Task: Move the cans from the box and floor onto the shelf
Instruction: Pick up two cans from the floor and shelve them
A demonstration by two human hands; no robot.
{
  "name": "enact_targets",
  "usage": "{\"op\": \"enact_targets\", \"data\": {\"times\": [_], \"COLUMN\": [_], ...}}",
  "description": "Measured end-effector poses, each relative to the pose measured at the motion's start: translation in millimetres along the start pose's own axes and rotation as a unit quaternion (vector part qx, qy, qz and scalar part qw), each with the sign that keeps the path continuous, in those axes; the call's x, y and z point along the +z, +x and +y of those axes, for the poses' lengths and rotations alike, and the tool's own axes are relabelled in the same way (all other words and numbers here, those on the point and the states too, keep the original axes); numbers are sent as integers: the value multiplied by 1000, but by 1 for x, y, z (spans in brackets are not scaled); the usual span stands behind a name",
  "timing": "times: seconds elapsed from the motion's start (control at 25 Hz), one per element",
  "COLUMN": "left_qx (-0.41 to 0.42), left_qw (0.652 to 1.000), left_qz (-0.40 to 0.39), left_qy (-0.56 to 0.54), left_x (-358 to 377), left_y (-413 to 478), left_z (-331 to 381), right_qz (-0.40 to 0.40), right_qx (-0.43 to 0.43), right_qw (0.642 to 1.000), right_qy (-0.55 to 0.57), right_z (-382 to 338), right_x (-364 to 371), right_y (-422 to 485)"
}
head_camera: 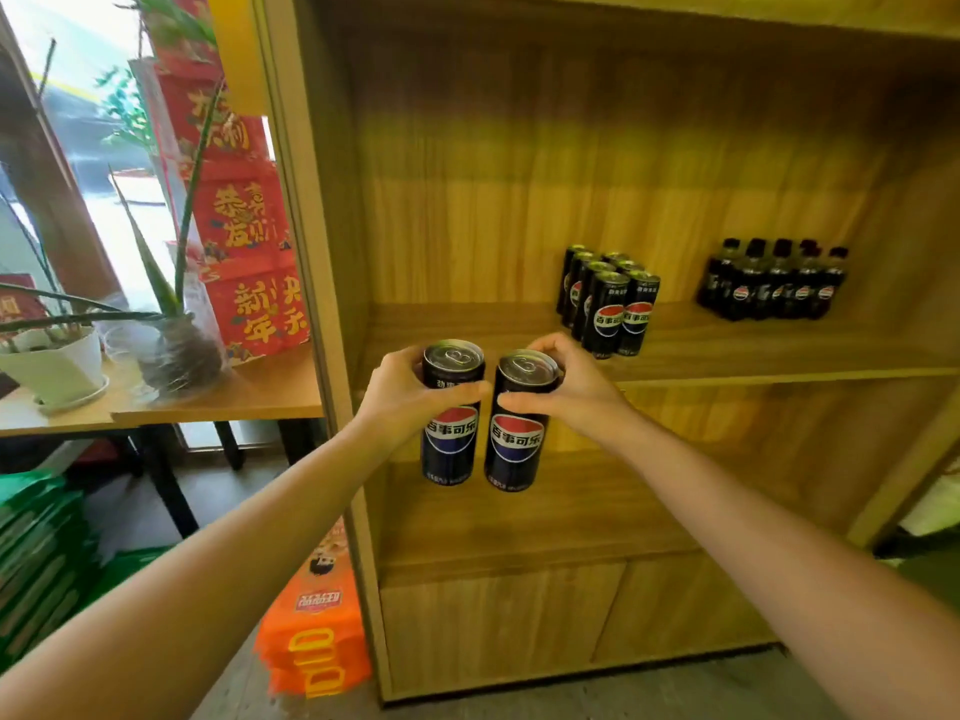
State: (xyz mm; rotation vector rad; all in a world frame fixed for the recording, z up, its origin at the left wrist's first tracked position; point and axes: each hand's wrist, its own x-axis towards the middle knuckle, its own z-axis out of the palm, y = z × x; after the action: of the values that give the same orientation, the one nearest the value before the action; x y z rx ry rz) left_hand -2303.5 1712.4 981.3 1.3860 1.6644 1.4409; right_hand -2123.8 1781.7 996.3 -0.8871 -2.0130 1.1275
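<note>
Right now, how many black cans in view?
10 visible: one in the left hand, one in the right hand, eight in the cluster on the shelf beside the bottles. More could be hidden behind.

Two hands up, the left hand [402, 392] and the right hand [576, 392], with one black can apiece: left can [451, 433], right can [517, 439]. On the shelf [727, 356], roughly eight cans clustered [605, 298], and at least five bottles [774, 283].

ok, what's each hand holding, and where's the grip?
Left hand holds the left can, right hand the right can; both grip the upper part, near the rim.
</note>
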Motion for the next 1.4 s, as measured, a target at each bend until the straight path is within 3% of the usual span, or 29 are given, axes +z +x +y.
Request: {"op": "enact_targets", "data": {"times": [0.16,0.52,1.24,1.32,1.4], "left_qx": [-12,-49,-43,-70,-108], "left_qw": [999,993,995,995,950], "left_qz": [46,110,81,63,33], "left_qy": [11,-16,-48,45,290], "left_x": [19,73,110,113,117], "left_y": [64,196,233,224,215], "left_z": [16,-15,-53,-78,-104], "right_qz": [44,17,-18,-4,-4], "right_qx": [-14,-10,12,20,32], "right_qw": [999,1000,997,999,998], "right_qy": [-14,16,70,40,-58], "right_z": [4,71,137,157,177], "right_x": [-35,-71,-74,-64,-52], "right_y": [66,186,245,230,212]}}
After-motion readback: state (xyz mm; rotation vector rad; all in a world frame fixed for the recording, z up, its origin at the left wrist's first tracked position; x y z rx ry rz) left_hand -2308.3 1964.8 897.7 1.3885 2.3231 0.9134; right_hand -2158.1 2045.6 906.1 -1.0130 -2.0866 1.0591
